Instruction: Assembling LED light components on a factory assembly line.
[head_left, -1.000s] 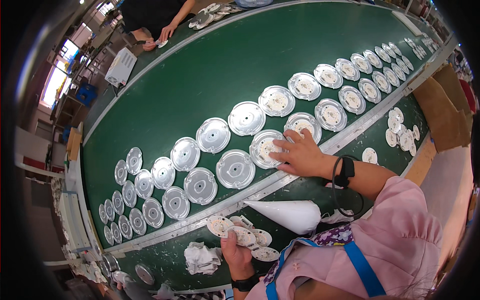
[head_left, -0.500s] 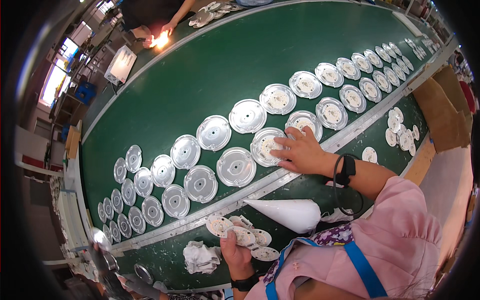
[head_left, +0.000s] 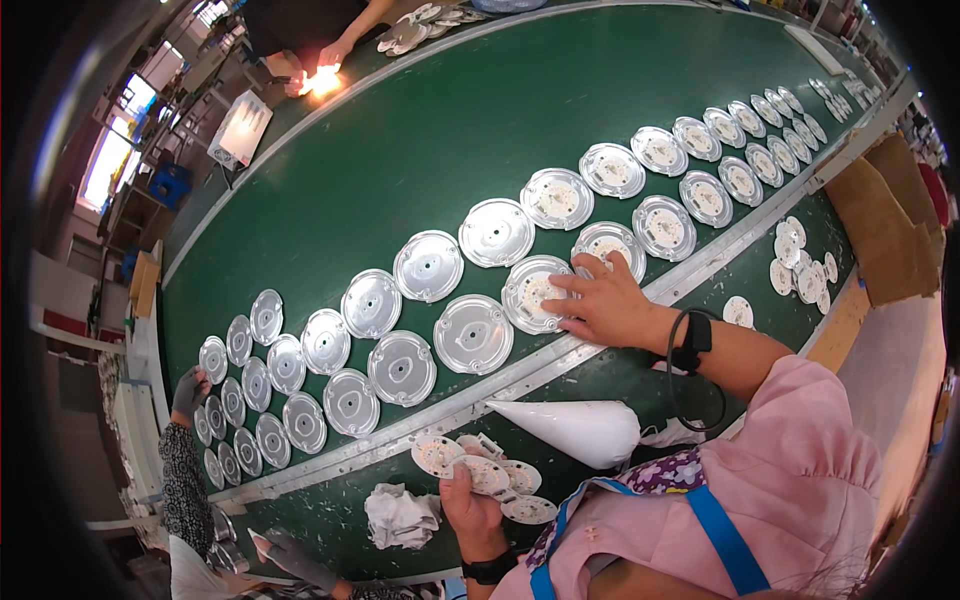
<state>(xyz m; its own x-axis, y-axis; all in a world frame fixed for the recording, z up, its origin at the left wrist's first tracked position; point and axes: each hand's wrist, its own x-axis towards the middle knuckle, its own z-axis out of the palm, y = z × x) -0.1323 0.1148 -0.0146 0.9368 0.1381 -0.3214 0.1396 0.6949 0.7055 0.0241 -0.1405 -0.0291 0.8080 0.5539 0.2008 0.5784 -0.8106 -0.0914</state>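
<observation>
My left hand (head_left: 470, 515) is closed around several round white LED boards (head_left: 487, 474), fanned out over the near edge of the bench. Above the rows of silver metal discs, my right hand (head_left: 615, 300) has its fingers spread. Its fingertips touch the LED board (head_left: 533, 291) lying in one disc, and the upper fingers reach over the neighbouring disc (head_left: 606, 240), which also bears a board. To the left of it, a bare disc (head_left: 473, 334) shows only a small hole in its middle. What lies under my right palm is hidden.
A white cone-shaped bag (head_left: 575, 428) and a crumpled white cloth (head_left: 402, 516) lie this side of the metal rail (head_left: 545, 362). Loose LED boards (head_left: 800, 262) are heaped at right by a cardboard box (head_left: 885, 215). A co-worker's gloved hand (head_left: 190, 390) reaches in at left; another person works across the green belt.
A co-worker's gloved hand has come in at the far left, at a disc that now stands at the end of the back row. My own two hands have hardly moved.
</observation>
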